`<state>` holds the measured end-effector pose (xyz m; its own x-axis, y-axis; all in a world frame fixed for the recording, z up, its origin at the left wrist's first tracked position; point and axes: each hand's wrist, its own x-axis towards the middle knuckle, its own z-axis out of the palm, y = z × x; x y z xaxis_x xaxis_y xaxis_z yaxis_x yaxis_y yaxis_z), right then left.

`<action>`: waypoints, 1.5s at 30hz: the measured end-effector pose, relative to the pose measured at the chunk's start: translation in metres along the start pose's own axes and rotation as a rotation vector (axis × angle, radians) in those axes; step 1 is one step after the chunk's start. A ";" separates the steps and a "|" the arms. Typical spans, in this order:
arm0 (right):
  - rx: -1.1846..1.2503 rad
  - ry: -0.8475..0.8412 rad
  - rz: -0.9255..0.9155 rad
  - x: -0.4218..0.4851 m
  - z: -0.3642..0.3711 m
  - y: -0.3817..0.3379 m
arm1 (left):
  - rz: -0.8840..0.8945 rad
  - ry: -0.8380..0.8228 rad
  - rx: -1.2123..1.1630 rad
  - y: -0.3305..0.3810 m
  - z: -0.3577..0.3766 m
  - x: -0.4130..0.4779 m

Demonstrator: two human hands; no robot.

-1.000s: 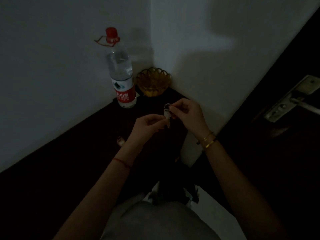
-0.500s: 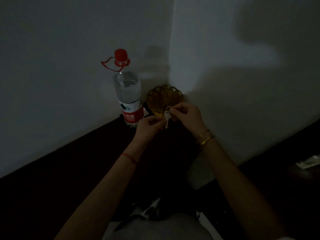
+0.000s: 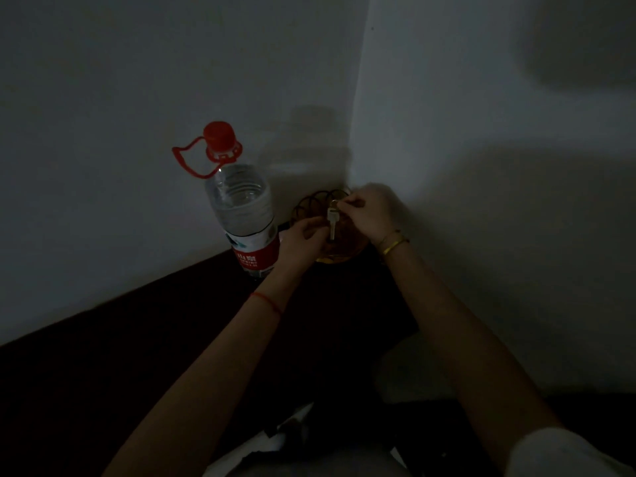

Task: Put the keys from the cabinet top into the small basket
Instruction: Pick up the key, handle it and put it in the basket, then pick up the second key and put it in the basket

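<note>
A small silver key (image 3: 332, 220) on a ring hangs over the small amber wire basket (image 3: 304, 204) in the wall corner. My right hand (image 3: 370, 211) pinches the key ring from above. My left hand (image 3: 303, 241) sits just left of the key, fingertips touching its blade. Both hands cover much of the basket, whose inside is mostly hidden. The room is very dim.
A large clear water bottle (image 3: 241, 208) with a red cap and red label stands just left of the basket, close to my left hand. The dark cabinet top (image 3: 120, 339) stretches toward the lower left. White walls meet behind the basket.
Both hands have carried the key forward from mid-cabinet to directly above the basket. The view has shifted, so the door handle at the right is out of sight.
</note>
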<state>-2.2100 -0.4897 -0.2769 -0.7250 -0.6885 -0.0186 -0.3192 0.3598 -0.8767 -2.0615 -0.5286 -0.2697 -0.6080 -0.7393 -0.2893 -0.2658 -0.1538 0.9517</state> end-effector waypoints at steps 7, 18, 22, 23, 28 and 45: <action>-0.249 -0.127 0.014 0.018 0.015 0.014 | -0.069 -0.030 0.067 0.000 0.003 0.013; -0.408 -0.179 0.012 0.020 0.032 0.013 | 0.048 0.048 0.348 -0.004 -0.013 0.007; -0.507 -0.168 -0.085 0.012 0.027 0.007 | 0.115 0.064 0.365 -0.001 -0.015 -0.003; -0.522 -0.156 -0.101 0.009 0.025 0.005 | 0.124 0.058 0.365 0.000 -0.017 -0.006; -0.428 -0.031 -0.132 -0.009 0.006 -0.001 | 0.139 0.038 0.339 -0.002 -0.030 -0.025; -0.145 -0.029 -0.258 -0.136 -0.002 -0.019 | 0.206 0.184 0.352 -0.021 -0.086 -0.119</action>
<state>-2.1065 -0.4015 -0.2565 -0.5916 -0.7857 0.1807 -0.5760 0.2551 -0.7766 -1.9188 -0.4936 -0.2463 -0.5403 -0.8403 -0.0443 -0.4111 0.2177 0.8852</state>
